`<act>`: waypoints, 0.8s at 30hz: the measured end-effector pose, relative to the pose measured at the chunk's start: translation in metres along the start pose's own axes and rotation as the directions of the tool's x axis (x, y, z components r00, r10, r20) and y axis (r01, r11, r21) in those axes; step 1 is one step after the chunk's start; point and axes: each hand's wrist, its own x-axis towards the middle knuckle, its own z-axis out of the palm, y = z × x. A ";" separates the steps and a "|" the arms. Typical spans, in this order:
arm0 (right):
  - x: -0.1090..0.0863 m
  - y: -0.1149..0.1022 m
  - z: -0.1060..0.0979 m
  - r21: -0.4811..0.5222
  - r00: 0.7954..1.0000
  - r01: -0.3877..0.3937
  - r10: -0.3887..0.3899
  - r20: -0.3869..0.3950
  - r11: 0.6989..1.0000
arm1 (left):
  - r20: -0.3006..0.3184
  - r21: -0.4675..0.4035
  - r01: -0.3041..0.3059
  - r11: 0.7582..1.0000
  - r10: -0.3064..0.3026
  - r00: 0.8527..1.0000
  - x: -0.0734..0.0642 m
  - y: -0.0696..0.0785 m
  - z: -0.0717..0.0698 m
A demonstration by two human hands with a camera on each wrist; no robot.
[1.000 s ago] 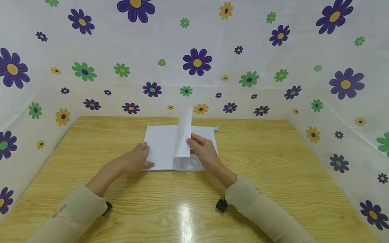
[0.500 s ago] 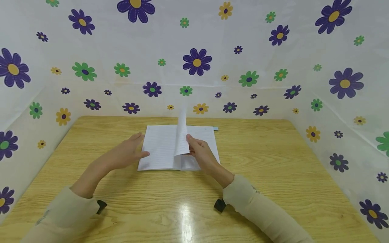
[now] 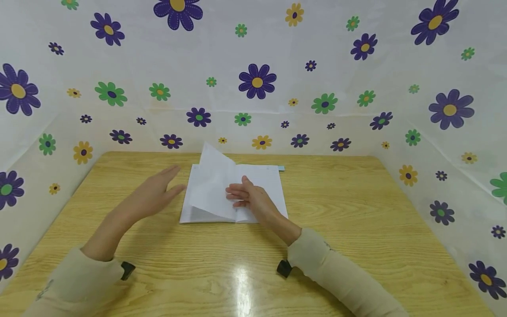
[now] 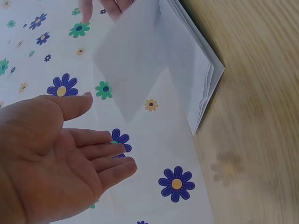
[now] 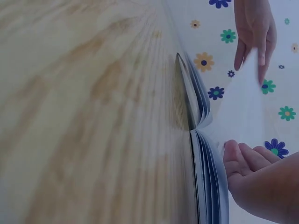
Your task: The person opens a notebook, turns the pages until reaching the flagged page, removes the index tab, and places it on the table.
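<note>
An open notebook (image 3: 261, 171) with lined white pages lies on the wooden table. One loose-standing page (image 3: 214, 180) slants up over its left half, its far corner raised. My right hand (image 3: 255, 200) is over the middle of the notebook, fingers extended toward the lifted page and gripping nothing. Left of the notebook, my left hand (image 3: 152, 193) hovers with thumb and fingers spread apart. The left wrist view shows that left palm (image 4: 70, 163) with nothing in it, beside the raised page (image 4: 135, 56). From the right wrist, the notebook's page edges (image 5: 210, 182) are seen side-on.
The wooden table (image 3: 356, 246) extends around the notebook on all sides. A white sheet with printed flowers (image 3: 257, 82) hangs behind the table and along both sides. A small light-blue tab (image 3: 281, 168) sticks out at the notebook's far right corner.
The page has swung from upright in the right hand's pinch over to the left, and the right hand has let go. My left hand has lifted off the notebook's left edge and moved left.
</note>
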 end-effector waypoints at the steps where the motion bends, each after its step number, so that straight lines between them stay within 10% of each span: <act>1: 0.000 0.000 0.000 0.004 1.000 -0.009 0.009 0.005 1.000 | 0.001 -0.006 0.001 1.000 -0.001 1.000 0.001 0.001 0.001; 24: 0.000 0.002 0.004 0.010 0.987 -0.075 0.073 0.144 0.997 | 0.242 0.167 -0.056 0.984 0.015 0.970 0.037 0.005 0.067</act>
